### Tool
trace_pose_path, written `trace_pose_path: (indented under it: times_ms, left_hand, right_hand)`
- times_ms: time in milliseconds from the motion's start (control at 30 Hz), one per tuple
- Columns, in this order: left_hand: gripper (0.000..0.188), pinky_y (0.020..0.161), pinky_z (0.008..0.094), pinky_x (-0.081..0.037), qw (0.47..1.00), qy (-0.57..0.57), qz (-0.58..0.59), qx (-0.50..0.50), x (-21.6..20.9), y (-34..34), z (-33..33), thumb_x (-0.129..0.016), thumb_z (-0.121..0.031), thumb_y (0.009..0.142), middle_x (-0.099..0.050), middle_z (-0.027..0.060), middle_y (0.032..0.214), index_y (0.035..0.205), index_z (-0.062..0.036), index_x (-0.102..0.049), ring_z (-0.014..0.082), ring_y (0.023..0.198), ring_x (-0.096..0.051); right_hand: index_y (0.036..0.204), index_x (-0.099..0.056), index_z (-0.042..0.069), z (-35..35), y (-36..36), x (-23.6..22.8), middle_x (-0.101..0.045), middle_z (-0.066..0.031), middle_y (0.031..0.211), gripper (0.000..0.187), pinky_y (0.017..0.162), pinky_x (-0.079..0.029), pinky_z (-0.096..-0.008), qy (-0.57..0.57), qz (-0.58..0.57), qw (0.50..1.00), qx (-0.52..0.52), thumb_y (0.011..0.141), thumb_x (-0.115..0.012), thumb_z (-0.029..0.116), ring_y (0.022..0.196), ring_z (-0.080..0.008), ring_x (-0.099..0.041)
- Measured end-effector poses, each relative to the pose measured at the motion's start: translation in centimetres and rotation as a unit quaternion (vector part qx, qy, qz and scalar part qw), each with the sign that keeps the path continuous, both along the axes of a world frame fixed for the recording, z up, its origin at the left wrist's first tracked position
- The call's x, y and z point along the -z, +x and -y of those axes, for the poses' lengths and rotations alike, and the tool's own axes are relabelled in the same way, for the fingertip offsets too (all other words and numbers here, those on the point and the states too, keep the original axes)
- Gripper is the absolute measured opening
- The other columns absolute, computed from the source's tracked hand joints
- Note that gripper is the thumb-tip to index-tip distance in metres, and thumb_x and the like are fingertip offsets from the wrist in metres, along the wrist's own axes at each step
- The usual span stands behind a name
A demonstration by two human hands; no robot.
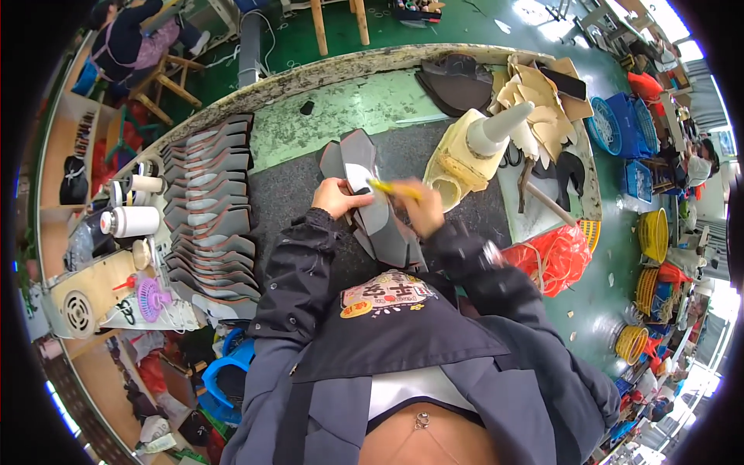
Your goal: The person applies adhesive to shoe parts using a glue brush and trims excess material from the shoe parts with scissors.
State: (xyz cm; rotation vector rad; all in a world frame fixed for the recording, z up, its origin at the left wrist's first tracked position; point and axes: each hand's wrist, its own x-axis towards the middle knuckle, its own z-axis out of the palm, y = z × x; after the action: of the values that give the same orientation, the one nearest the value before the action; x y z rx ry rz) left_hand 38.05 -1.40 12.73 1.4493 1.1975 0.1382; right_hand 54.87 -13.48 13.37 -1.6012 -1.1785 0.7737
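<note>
Dark grey cut pieces with white patches, which look like shoe uppers, lie stacked on a dark mat in front of me. With closed fingers my left hand grips the edge of the upper piece. My right hand, slightly blurred, is closed round a yellow-handled brush. The brush tip meets the piece near its white patch, close to my left fingertips. Right of the hands stands a cream plastic pot with a tall pale cone on top and an open cup at its near side.
Rows of similar grey pieces overlap along the bench's left side. Beyond them stand a white flask and a purple fan. Cardboard cutouts, a wooden-handled hammer and a red plastic bag lie at right.
</note>
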Motion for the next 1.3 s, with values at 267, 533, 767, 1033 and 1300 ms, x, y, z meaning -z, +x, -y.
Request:
trace_pose_path:
  times_ms: [267,533,767,1033,1300]
  left_hand:
    - [0.031,0.058,0.0262,-0.048,0.984,-0.154,0.066,-0.063,0.9,0.2,0.5,-0.076,-0.009,0.062,-0.063,0.0070,0.080,0.088,0.0026,-0.063,0.0166,0.067,-0.060]
    - [0.047,0.074,0.0277,-0.046,0.969,-0.172,0.110,-0.141,1.8,-1.1,2.9,-0.073,-0.006,0.067,-0.060,0.0069,0.099,0.108,0.0011,-0.051,0.0162,0.086,-0.058]
    - [0.040,0.076,0.0249,-0.044,0.967,-0.217,0.088,-0.101,1.9,-2.5,1.8,-0.073,-0.011,0.068,-0.061,0.0037,0.095,0.103,-0.0012,-0.056,0.0131,0.086,-0.058]
    - [0.036,0.074,0.0260,-0.044,0.946,-0.262,0.128,-0.140,3.0,-2.7,1.3,-0.075,-0.006,0.063,-0.062,0.0012,0.089,0.096,-0.0050,-0.059,0.0123,0.083,-0.057]
    - [0.036,0.076,0.0263,-0.044,0.917,-0.305,0.193,-0.170,3.2,-6.1,1.3,-0.071,0.000,0.065,-0.062,0.0038,0.094,0.099,-0.0034,-0.058,0.0144,0.084,-0.058]
  right_hand:
    - [0.087,-0.063,0.003,7.8,6.4,-1.5,-0.057,-0.0142,0.071,0.013,0.054,-0.044,-0.0303,0.028,0.141,0.988,0.061,0.077,-0.060,0.008,0.059,-0.0260,-0.057]
    - [0.084,-0.062,-0.003,6.8,3.6,-1.1,-0.060,-0.0030,0.069,0.024,0.056,-0.043,-0.0215,-0.029,-0.259,0.965,-0.026,0.081,-0.062,0.020,0.061,-0.0089,-0.055]
    - [0.077,-0.063,-0.001,10.3,4.4,0.6,-0.060,-0.0042,0.062,0.017,0.054,-0.044,-0.0217,-0.112,-0.121,0.982,-0.090,0.078,-0.062,0.016,0.057,-0.0072,-0.055]
    - [0.086,-0.063,-0.003,-6.1,2.3,3.5,-0.063,-0.0088,0.065,0.022,0.049,-0.048,-0.0233,-0.041,-0.118,0.992,0.014,0.080,-0.060,0.017,0.053,-0.0103,-0.060]
    - [0.087,-0.064,0.002,-10.4,0.3,2.8,-0.062,-0.0066,0.061,0.021,0.050,-0.046,-0.0237,-0.012,-0.026,0.997,0.073,0.082,-0.058,0.021,0.053,-0.0099,-0.060]
